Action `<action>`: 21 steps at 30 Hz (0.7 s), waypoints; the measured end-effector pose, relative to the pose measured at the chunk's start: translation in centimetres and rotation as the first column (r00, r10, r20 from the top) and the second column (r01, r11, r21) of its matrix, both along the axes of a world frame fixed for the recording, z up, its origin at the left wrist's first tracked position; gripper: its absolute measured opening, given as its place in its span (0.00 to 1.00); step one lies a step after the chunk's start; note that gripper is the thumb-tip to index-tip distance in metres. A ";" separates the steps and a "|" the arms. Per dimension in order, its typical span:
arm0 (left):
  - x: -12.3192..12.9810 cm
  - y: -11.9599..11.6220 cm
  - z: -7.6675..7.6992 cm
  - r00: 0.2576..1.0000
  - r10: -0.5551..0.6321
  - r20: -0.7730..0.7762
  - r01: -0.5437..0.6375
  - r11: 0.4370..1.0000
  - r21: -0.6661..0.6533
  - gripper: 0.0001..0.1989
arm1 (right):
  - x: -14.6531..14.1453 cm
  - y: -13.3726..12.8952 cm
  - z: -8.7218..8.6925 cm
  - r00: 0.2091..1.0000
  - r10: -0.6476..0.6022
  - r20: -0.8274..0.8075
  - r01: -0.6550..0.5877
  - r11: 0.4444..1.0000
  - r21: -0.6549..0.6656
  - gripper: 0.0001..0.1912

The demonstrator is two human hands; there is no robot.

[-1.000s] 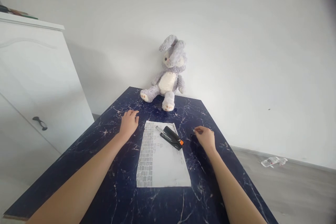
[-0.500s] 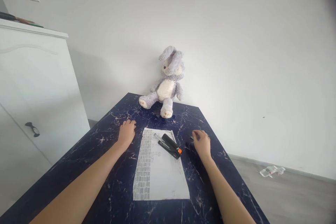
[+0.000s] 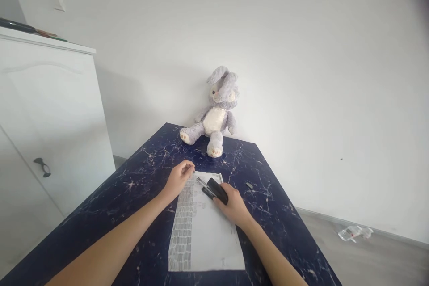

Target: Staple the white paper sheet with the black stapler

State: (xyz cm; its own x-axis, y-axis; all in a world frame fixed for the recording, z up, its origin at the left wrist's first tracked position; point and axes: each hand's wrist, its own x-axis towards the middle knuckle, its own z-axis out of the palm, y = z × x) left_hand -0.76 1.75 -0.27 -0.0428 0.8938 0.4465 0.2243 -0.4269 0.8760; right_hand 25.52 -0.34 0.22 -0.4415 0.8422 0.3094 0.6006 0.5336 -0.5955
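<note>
Status: the stapler (image 3: 216, 190) is gripped but, as far as I can judge, is open rather than closed. Its black arm and base are spread apart, and a bright metal rail (image 3: 202, 182) projects from the end away from my right fingers (image 3: 229, 189). Closing of the stapler is therefore not done. A small grey strip (image 3: 249, 185) lies loose to the right of my right fingers, apart from them, on the counter (image 3: 150, 246); it may be a row of staples, but it is too small to confirm.

Finger state: my right fingers are wrapped around the rear of the stapler, thumb on the near side, above the sheet of paper (image 3: 212, 237). I cannot tell whether the stapler is lifted clear of the sheet. My left fingers (image 3: 191, 169) are curled at the sheet's far left corner, thumb toward forefinger. I cannot tell whether this pinch is closed or holds anything.

Containers: the stapler's magazine is the nearest; its contents are not discernible. The white cabinet (image 3: 56, 103), well to the left of my left fingers, has its doors shut, so its interior is hidden.
</note>
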 end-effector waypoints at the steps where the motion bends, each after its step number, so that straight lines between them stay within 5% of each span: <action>1: 0.1 -0.1 0.1 1.000 -0.006 -0.016 0.006 1.000 0.001 0.13 | 0.0 0.0 0.0 1.000 0.005 -0.007 -0.005 1.000 -0.002 0.10; 9: 0.0 -0.2 0.3 0.999 -0.043 -0.002 0.043 0.999 0.005 0.15 | -0.2 -0.2 0.1 0.999 0.038 -0.022 -0.038 0.999 0.009 0.11; 17: -0.3 -0.2 0.3 0.965 -0.127 0.230 0.158 0.980 -0.119 0.15 | -0.2 -0.2 0.0 0.999 0.044 -0.032 -0.043 0.999 0.025 0.10; 21: -0.8 -0.1 0.0 0.885 -0.099 0.454 0.215 0.954 -0.210 0.20 | -0.3 -0.1 -0.1 0.998 0.051 -0.027 -0.050 0.999 0.017 0.10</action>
State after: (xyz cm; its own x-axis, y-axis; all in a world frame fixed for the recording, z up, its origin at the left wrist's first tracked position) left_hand -1.52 1.66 -0.27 -0.0297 0.9834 0.1791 -0.2542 -0.1807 0.9501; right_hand 25.25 -0.46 0.13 -0.4748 0.8137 0.3354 0.5563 0.5728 -0.6021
